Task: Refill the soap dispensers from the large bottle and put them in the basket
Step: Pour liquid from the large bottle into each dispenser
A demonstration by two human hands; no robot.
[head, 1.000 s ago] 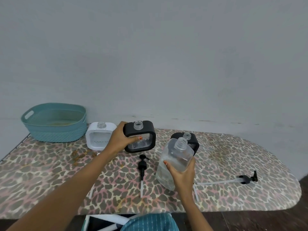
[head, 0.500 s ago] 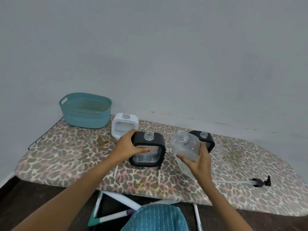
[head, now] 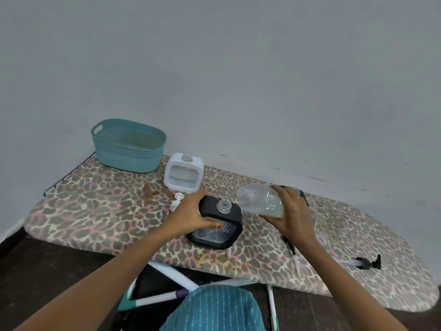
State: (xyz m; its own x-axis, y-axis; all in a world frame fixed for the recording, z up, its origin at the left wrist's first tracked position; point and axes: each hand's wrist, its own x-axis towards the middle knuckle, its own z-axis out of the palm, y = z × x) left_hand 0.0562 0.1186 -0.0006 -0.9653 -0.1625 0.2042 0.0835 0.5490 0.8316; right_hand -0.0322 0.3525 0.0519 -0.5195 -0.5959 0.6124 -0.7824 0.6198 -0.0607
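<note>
The left hand (head: 191,215) grips the black soap dispenser (head: 216,226); beside it, the right hand (head: 292,212) holds the tilted clear bottle (head: 260,199), mouth near the dispenser's neck.

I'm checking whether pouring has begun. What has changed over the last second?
The right hand has tipped the large bottle from nearly upright to almost level, mouth toward the open neck of the black dispenser; no soap visibly flows. The left hand keeps gripping that dispenser. The white dispenser and basket stayed put.

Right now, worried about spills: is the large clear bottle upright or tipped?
Tipped. The right hand holds the large bottle nearly on its side, mouth toward the black dispenser's uncapped neck.
</note>
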